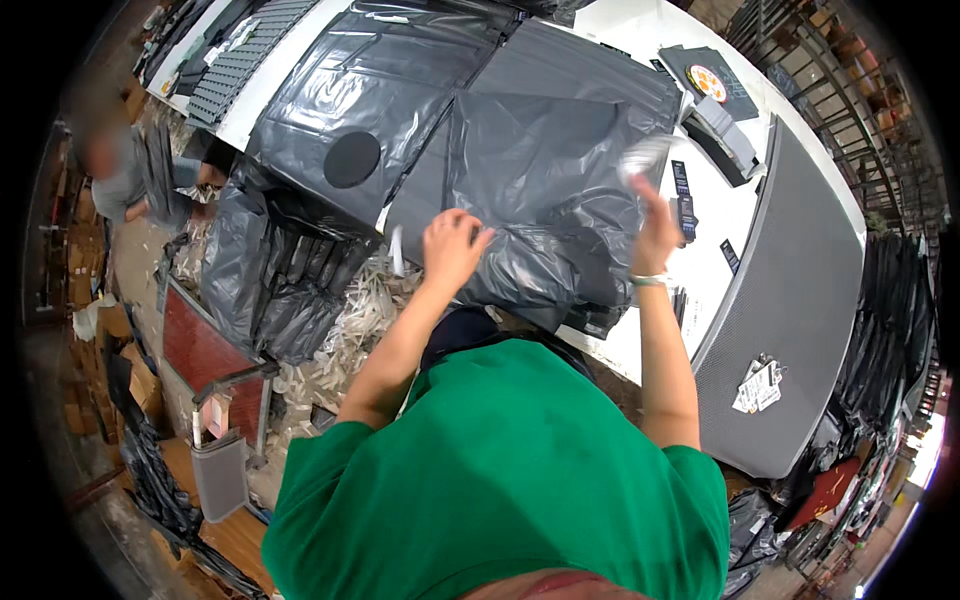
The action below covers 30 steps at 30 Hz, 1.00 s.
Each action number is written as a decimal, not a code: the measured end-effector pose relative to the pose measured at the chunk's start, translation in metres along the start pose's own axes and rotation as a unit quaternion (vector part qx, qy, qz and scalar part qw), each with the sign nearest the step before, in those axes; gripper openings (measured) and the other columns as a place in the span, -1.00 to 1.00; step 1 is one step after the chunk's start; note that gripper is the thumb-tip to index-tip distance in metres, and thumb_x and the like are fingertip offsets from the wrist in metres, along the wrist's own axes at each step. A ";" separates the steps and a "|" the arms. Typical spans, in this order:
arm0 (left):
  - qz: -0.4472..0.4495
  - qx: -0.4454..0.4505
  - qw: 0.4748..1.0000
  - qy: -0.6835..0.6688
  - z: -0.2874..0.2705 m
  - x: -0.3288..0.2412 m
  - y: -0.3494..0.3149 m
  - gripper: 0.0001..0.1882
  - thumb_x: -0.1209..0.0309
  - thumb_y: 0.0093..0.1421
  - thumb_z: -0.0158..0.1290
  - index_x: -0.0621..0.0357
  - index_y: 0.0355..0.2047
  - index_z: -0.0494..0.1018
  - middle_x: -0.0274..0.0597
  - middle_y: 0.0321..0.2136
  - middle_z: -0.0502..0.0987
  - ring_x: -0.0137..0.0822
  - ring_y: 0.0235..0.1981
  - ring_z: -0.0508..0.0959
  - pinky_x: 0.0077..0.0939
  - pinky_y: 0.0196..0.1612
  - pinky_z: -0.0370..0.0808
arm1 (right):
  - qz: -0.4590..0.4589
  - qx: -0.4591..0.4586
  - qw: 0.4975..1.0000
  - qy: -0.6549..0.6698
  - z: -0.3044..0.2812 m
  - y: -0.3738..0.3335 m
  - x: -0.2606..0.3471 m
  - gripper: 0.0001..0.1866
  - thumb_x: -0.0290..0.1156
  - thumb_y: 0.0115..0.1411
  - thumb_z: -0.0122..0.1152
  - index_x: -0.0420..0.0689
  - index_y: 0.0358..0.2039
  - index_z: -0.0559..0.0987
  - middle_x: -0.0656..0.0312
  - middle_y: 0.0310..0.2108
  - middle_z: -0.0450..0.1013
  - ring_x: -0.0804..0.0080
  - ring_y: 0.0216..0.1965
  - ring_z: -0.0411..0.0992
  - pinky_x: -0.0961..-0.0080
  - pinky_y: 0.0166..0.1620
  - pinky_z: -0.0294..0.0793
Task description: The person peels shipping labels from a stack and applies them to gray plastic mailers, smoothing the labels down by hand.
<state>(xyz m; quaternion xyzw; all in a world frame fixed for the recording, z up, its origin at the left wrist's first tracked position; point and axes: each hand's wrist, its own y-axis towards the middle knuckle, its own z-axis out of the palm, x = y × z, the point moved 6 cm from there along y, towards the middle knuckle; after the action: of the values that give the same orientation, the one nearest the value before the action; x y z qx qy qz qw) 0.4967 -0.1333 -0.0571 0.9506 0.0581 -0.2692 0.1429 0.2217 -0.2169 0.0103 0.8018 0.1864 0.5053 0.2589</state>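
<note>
A black plastic bag (550, 160) lies spread and wrinkled on the white table in front of me. Over its left edge is my left hand (455, 248), fingers bent, thumb apart from them, with nothing visible between. A curled white strip (397, 252) hangs just left of that hand. My right hand (656, 232) is raised at the bag's right edge, closed around a whitish roll-like thing (648, 157) smeared by motion; its exact kind cannot be made out. Dark ribbed sheeting (570, 58) shows beyond the bag.
Another black plastic-wrapped piece (400, 60) with a black disc (352, 160) lies at left. Dark labels (682, 205) and a large grey mat (790, 290) lie on the right. Crumpled strips (345, 345) cover the floor at left, where another person (150, 175) stands.
</note>
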 end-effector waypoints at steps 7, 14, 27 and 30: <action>-0.045 0.031 0.998 0.003 0.042 0.021 0.003 -0.79 0.25 -0.06 0.11 0.10 -0.59 0.40 -0.21 -0.36 0.33 -0.13 -0.25 0.29 -0.26 -0.21 0.25 | -0.221 0.444 0.862 -0.106 0.063 -0.060 -0.005 -0.69 -0.42 0.03 0.01 -0.15 -0.16 0.42 0.14 -0.08 0.34 0.28 -0.01 0.27 0.30 0.08 0.18; -0.039 -0.023 0.994 -0.102 0.051 0.035 -0.004 -0.81 0.35 -0.07 0.13 0.15 -0.56 0.36 -0.09 -0.30 0.29 -0.10 -0.23 0.26 -0.31 -0.16 0.21 | -0.123 0.401 0.861 -0.288 0.161 -0.069 0.006 -0.22 0.11 0.03 -0.10 -0.19 0.12 0.11 0.15 0.19 -0.03 0.34 0.22 -0.11 0.22 0.21 -0.21; -0.151 -0.011 0.975 -0.161 0.071 0.067 -0.002 -0.29 0.20 -0.11 0.17 0.31 -0.01 0.16 0.14 -0.11 0.27 0.02 -0.07 0.27 -0.24 -0.01 0.20 | 0.463 0.285 0.833 -0.101 -0.041 -0.149 -0.089 -0.27 0.02 0.04 0.04 -0.42 -0.04 0.24 -0.20 -0.11 0.30 -0.06 -0.10 0.31 0.34 -0.02 0.26; -0.249 0.043 0.951 -0.177 0.081 0.065 0.041 -0.28 0.20 -0.11 0.16 0.42 -0.03 0.18 0.22 -0.11 0.32 0.01 -0.09 0.35 -0.29 -0.04 0.25 | 0.530 0.346 0.774 -0.033 -0.031 -0.144 -0.100 -0.25 0.04 -0.04 0.14 -0.47 -0.14 0.31 -0.11 -0.25 0.39 0.11 -0.30 0.43 0.40 -0.29 0.46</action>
<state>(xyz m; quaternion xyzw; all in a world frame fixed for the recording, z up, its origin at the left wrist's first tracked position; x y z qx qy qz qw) 0.5197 -0.1948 -0.1476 0.8483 0.2547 -0.4626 0.0386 0.1460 -0.1514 -0.1364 0.8255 -0.1142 0.4369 -0.3386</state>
